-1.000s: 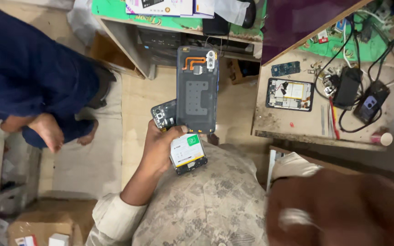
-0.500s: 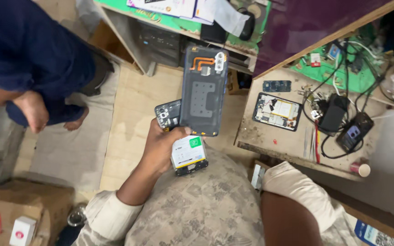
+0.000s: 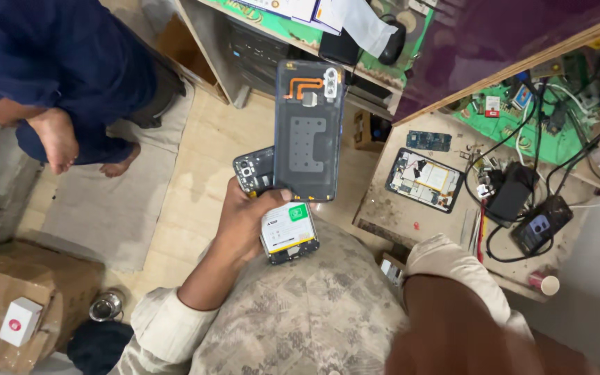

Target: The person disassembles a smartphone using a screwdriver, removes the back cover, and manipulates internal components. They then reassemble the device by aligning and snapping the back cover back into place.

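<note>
i see my left hand (image 3: 244,219) closed around an opened phone body (image 3: 280,215), its white battery side up, and pinching a dark phone back cover (image 3: 310,139) that stands upright above it, inner face toward me with an orange flex strip near the top. my right hand isn't visible (only the forearm (image 3: 467,326) shows, blurred, low and right of the cover), so i cannot tell its state. right of the cover sits the tabletop (image 3: 390,208), carrying another opened phone (image 3: 423,179), a small circuit board (image 3: 428,140) and black chargers (image 3: 522,208). left of the cover, another person's bare feet (image 3: 53,139) rest on the floor.
</note>
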### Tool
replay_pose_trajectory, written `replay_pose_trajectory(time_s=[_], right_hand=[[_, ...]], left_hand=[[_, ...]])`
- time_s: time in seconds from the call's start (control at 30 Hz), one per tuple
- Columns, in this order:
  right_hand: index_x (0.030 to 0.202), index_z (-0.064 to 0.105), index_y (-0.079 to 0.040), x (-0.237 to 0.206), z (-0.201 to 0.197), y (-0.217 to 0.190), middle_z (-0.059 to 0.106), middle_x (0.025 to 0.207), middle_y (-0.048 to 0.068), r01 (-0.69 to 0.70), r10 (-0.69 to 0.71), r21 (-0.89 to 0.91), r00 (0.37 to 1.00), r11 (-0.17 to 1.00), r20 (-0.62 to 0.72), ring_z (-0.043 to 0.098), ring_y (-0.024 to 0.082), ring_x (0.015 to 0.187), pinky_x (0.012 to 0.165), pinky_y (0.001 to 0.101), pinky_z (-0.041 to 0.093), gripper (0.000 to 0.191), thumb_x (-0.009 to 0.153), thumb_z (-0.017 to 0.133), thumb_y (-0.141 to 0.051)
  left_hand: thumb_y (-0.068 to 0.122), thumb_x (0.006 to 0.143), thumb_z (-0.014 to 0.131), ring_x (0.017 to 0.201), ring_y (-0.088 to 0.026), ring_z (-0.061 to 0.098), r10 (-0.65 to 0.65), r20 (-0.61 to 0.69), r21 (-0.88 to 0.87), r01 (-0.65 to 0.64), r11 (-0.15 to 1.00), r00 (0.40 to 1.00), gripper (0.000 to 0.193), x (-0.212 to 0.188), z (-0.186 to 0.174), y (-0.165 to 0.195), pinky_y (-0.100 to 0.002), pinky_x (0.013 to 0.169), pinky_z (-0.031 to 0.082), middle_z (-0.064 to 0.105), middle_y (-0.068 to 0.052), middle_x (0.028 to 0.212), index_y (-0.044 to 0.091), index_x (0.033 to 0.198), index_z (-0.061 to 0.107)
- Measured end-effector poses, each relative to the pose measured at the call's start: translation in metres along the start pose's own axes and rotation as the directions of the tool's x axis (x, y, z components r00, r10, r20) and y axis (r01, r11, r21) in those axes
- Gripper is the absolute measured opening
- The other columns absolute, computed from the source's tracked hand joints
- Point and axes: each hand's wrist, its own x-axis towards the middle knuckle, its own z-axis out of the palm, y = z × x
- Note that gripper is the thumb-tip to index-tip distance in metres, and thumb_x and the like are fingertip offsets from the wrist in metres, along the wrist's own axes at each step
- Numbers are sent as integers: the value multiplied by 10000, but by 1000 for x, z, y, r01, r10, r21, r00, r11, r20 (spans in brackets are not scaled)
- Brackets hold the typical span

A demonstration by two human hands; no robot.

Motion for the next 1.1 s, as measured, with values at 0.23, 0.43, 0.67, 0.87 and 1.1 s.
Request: replay_pose_trajectory(time_s=[0.23, 0.43, 0.67, 0.87, 1.1], right_hand=[[1277, 595, -25, -44, -57, 79, 625, 1137, 67, -635, 457, -180, 698, 752, -551, 587, 134, 1010, 917, 282, 481, 289, 1014, 623, -143], [1260, 560, 22, -101, -72, 114, 653, 1193, 82, -784, 717, 62, 528, 617, -455, 616, 135, 1086, 990, 291, 484, 306, 1027, 687, -131], [1375, 547, 90, -99, -76, 106, 655, 1236, 272, -659, 706, 308, 500, 686, -502, 714, 358, 1044, 953, 498, 596, 485, 909, 622, -21], [1427, 458, 52, -107, -82, 83, 542, 1435, 383, -604, 679, 322, 575, 729, -457, 664, 452, 1209, 1059, 571, 550, 641, 799, 576, 10], [1651, 313, 6, -115, -67, 75, 419, 1566, 368, -533, 818, 691, 556, 488, -149, 647, 483, 1195, 1066, 658, 499, 787, 934, 573, -187]], left_hand=[[-69, 898, 675, 860, -289, 762, 53, 112, -46, -48, 998, 992, 298, -11, 0, 23, -419, 757, 646, 750, -200, 1021, -97, 1192, 640], [-59, 896, 686, 908, -274, 763, 4, 120, -2, -3, 1000, 993, 345, -10, -1, 26, -424, 813, 662, 736, -171, 1088, -71, 1233, 616], [8, 932, 667, 1078, -313, 701, 7, 209, -90, 12, 996, 978, 491, -7, -13, 36, -483, 926, 621, 680, -225, 1268, -58, 1402, 537], [30, 933, 577, 1264, -381, 637, -10, 298, -227, 81, 970, 955, 673, -16, -31, 49, -525, 1047, 566, 570, -277, 1440, -17, 1572, 374], [-37, 945, 494, 1309, -431, 596, -25, 248, -228, 84, 970, 968, 638, -24, -38, 55, -530, 1036, 554, 522, -295, 1493, -3, 1567, 355]])
